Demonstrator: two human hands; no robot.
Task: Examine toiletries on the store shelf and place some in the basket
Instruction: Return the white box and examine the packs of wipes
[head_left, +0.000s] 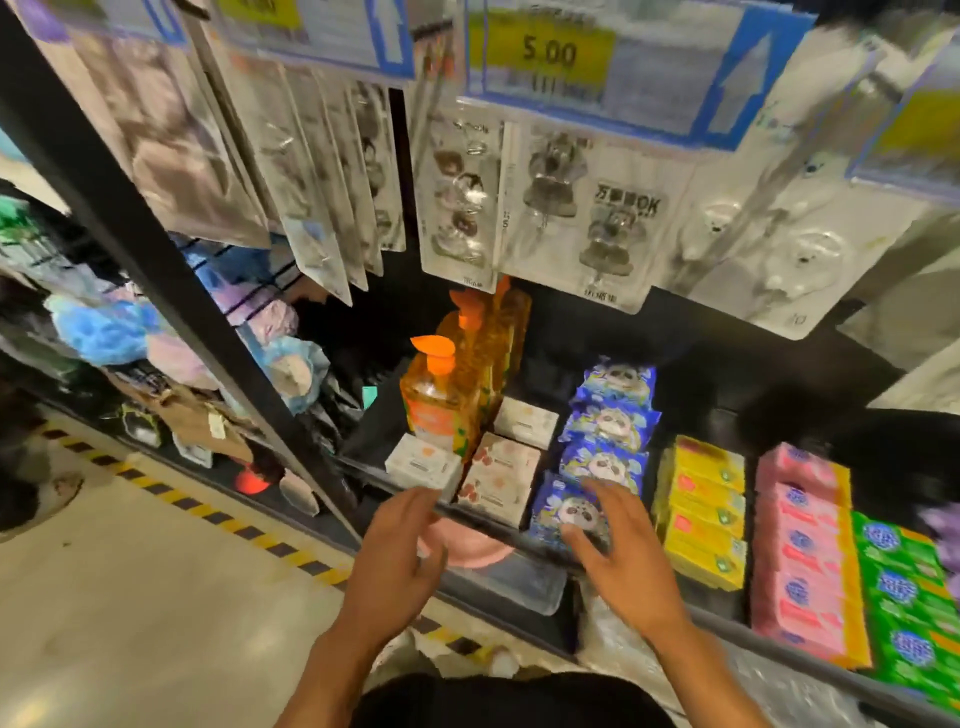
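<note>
A black store shelf (737, 410) holds rows of toiletries. Orange pump bottles (441, 395) stand at the left, with white and pink soap boxes (501, 478) in front of them. Blue panda-print packs (605, 415) run down the middle, then yellow (704, 512), pink (802, 545) and green (904, 597) soap stacks to the right. My right hand (618, 551) reaches with spread fingers over the front blue pack, touching or just above it. My left hand (395, 556) hovers empty, fingers relaxed, before the shelf edge near the soap boxes. No basket is visible.
Blister-packed hooks and accessories (582, 218) hang above the shelf under price tags (545, 52). Bath sponges (109, 332) fill the bay at left. A pink round item (467, 551) sits on the lower shelf. Yellow-black tape (208, 512) marks the floor.
</note>
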